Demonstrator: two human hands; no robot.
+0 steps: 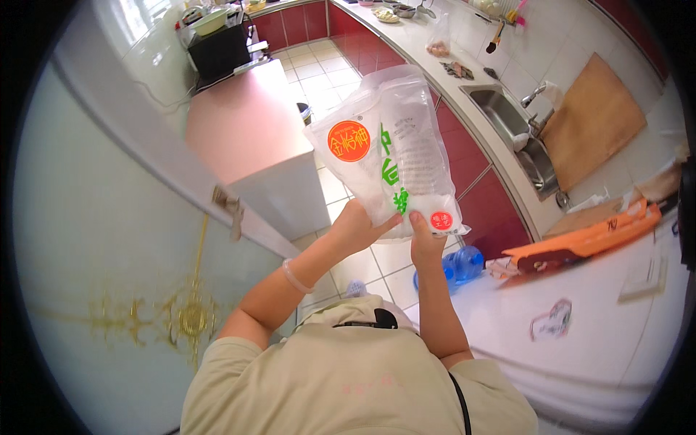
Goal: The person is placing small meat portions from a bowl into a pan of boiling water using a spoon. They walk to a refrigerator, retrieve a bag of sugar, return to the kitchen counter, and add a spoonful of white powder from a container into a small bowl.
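Observation:
A clear plastic bag of white granules (pixel 418 157), printed with green and red writing, is held up in front of my body. My left hand (pixel 356 228) grips its lower left part, thumb across the front. At the bottom, right of the middle, my right hand (pixel 427 234) pinches the bag with the thumb in front. The fingers behind the bag are hidden. White contents lie mostly in the lower part, while the upper part looks slack. Whether the top edge is sealed I cannot tell.
A pink-topped cabinet (pixel 250 119) stands ahead on the left, beside a door with a metal handle (pixel 231 209). To the right runs a counter with a steel sink (pixel 500 114) and a leaning wooden board (pixel 592 125). Blue-tinted plastic bottles (pixel 467 263) stand on the tiled floor.

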